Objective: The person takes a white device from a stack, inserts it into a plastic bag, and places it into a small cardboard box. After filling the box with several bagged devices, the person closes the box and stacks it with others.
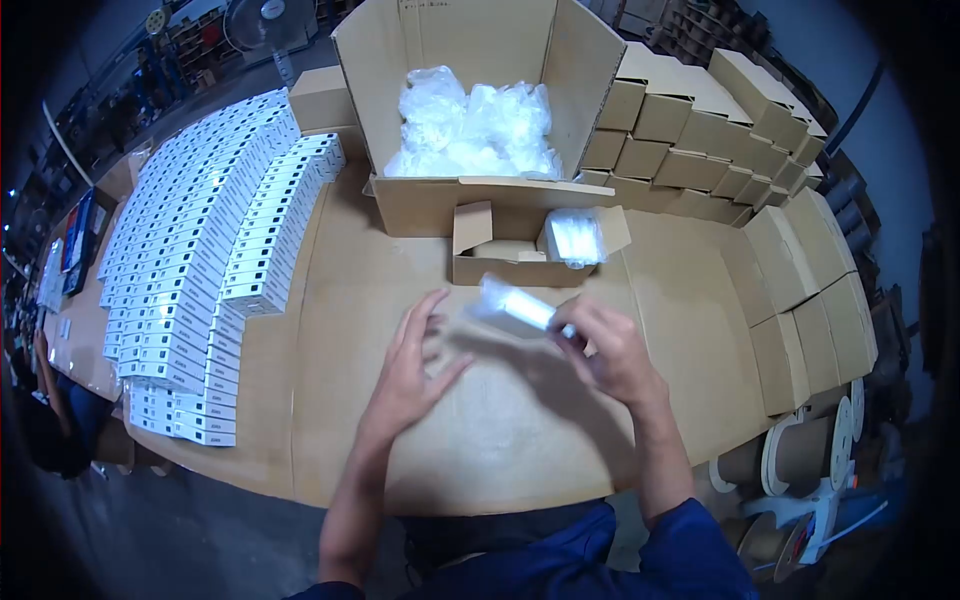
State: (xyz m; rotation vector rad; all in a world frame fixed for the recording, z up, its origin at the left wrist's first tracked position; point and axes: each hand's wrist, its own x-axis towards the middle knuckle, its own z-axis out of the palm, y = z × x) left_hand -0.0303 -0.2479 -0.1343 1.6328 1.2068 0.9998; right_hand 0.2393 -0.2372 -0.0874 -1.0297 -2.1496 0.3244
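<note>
My right hand [605,345] pinches one end of a small clear plastic packet [520,308] with something white inside, held above the table and slightly blurred. My left hand [410,360] is over the table to the left of the packet, fingers spread, holding nothing. Just beyond both hands stands a small open carton [500,272] with its flaps up. In its right part sits a wrapped white bundle [577,238]. Behind it, a large open cardboard box [420,210] contains a heap of clear plastic packets [475,125].
Long stacks of small white boxes [190,240] cover the table's left side. Closed brown cartons [690,130] are piled at the back right, with more cartons [810,300] along the right edge. Cable spools [800,450] stand below right. Another person's arm [52,375] shows at far left.
</note>
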